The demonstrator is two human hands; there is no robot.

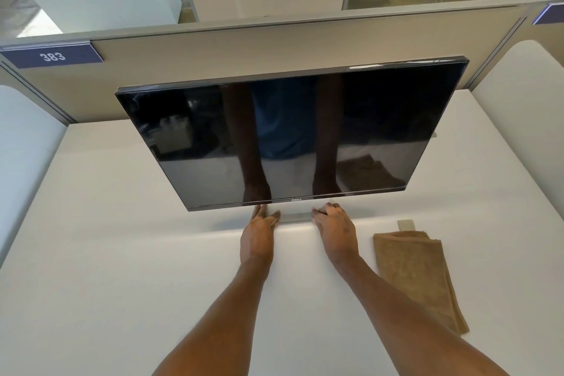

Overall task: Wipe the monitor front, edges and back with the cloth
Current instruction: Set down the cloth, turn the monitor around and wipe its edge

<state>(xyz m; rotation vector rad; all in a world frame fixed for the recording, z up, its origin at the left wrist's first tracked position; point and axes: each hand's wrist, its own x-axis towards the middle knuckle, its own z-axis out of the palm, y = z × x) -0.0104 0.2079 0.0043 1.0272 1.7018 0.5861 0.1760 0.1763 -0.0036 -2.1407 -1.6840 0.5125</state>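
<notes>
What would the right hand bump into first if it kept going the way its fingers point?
Probably the stand base under the monitor: the right hand points at it, and its fingertips seem to touch it already, though depth is unclear.

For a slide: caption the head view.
Left hand and right hand touch the Dell monitor's stand base; brown cloth lies nearby on the desk.

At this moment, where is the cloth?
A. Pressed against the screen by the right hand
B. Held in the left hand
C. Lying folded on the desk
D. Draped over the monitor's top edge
C: the cloth lies folded on the desk beside the right forearm, while the left hand and right hand are both at the foot of the monitor.
</notes>
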